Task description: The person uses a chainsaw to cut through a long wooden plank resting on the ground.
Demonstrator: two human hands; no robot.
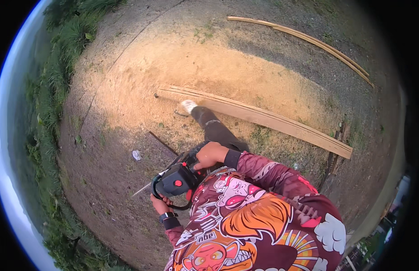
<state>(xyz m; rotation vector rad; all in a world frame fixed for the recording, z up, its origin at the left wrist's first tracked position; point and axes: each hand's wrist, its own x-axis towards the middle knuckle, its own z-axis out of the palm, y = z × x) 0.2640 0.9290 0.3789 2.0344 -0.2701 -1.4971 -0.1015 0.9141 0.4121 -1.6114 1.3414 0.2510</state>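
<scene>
A dark chainsaw (177, 179) with red knobs is held close against my waist. A thin pale strip (141, 189), perhaps the edge of its guide bar, sticks out on the left. The fingers of my left hand (161, 204) are wrapped round the black front handle. My right hand (211, 155) is closed on the saw's other end, fingers curled; the part under its palm is hidden. Ahead of me lies a long sawn wooden beam (259, 116), lines running along its top edge. My foot in a white shoe (188, 106) is beside this beam, near its left end.
Sawdust (182, 63) spreads thickly over the ground around the beam. Two thin wooden strips (309, 39) lie farther off. Dark timber (337, 149) is under the beam's right end. A dark narrow bar (162, 144) and a crumpled whitish scrap (137, 155) lie nearby. Green plants (51, 104) border the left.
</scene>
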